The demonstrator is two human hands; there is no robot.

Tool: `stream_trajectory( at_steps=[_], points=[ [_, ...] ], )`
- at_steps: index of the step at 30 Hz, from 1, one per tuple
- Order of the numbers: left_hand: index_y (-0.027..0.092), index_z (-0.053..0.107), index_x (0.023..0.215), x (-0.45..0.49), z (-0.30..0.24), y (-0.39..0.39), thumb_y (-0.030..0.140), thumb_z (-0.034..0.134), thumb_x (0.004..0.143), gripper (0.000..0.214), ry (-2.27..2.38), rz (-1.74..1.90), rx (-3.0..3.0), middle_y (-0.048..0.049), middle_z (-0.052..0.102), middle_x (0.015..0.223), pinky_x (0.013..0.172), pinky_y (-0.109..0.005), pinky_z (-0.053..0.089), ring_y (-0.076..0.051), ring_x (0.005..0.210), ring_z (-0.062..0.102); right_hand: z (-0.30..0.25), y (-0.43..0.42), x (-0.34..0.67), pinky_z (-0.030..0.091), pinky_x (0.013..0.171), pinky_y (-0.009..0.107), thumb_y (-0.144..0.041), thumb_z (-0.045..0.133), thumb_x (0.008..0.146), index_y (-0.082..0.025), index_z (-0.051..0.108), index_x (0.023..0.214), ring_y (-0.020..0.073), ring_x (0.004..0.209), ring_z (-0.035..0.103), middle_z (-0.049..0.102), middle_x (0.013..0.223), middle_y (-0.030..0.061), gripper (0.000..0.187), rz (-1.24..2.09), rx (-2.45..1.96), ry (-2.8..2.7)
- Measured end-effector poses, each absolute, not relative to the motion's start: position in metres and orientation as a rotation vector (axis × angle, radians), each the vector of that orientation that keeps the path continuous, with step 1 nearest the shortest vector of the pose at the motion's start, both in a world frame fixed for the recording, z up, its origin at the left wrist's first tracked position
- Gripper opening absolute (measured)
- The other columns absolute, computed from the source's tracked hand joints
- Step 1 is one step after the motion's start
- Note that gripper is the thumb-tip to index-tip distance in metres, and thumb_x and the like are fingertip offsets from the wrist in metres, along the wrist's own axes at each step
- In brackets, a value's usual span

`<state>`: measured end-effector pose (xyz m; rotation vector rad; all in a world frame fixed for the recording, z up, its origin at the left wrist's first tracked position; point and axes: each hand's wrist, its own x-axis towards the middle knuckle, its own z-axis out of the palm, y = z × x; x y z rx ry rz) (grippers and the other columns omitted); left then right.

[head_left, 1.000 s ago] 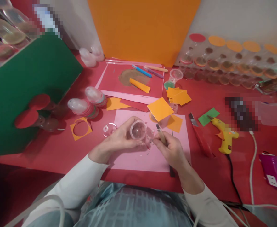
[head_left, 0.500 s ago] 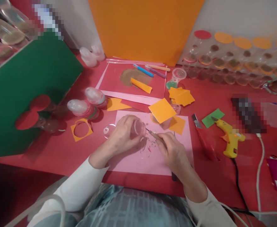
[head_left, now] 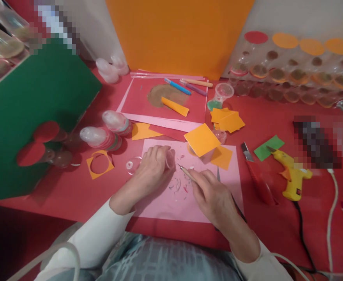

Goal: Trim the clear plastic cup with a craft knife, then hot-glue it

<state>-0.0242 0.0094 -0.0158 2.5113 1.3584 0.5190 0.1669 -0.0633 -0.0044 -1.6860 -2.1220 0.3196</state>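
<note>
My left hand (head_left: 152, 168) is wrapped round a small clear plastic cup (head_left: 169, 159), tipped on its side above a pink sheet (head_left: 160, 207). Between the fingers of my right hand (head_left: 214, 195) is a slim craft knife (head_left: 187, 172) with a tan handle and a thin metal tip. That tip points at the cup's open end, with a small gap between them. Small coloured scraps (head_left: 177, 185) lie on the sheet below. Left of my left hand lies a clear plastic lid (head_left: 133, 165). A dark pointed blade (head_left: 218, 174) shows partly beyond my right hand.
To the right lie a red box cutter (head_left: 259, 179) and a yellow glue gun (head_left: 294, 175) with its cord. Orange paper squares (head_left: 202, 139) sit beyond the sheet. Stacked plastic cups (head_left: 101, 136) and a green board (head_left: 43, 117) stand left.
The tool tip has drawn away from the cup, and my right hand has moved slightly down and right. My left hand has turned the cup and shifted a little left.
</note>
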Motion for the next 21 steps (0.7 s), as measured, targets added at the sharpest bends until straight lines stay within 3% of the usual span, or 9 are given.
stream_trajectory(
  at_steps=[21],
  points=[
    [0.015,0.043,0.112,-0.019,-0.019,0.008,0.015,0.053,0.082,0.032,1.41,0.596,2.484,-0.011,0.059,0.094,0.071,-0.039,0.05,-0.025,0.084,0.057,-0.003,-0.068,0.157,0.045,0.044,0.02,-0.012,0.044,0.089,-0.023,0.064,0.121,0.013,0.066,0.064,0.066,0.082,0.0043,0.039,0.195,-1.654,-2.184]
  ],
)
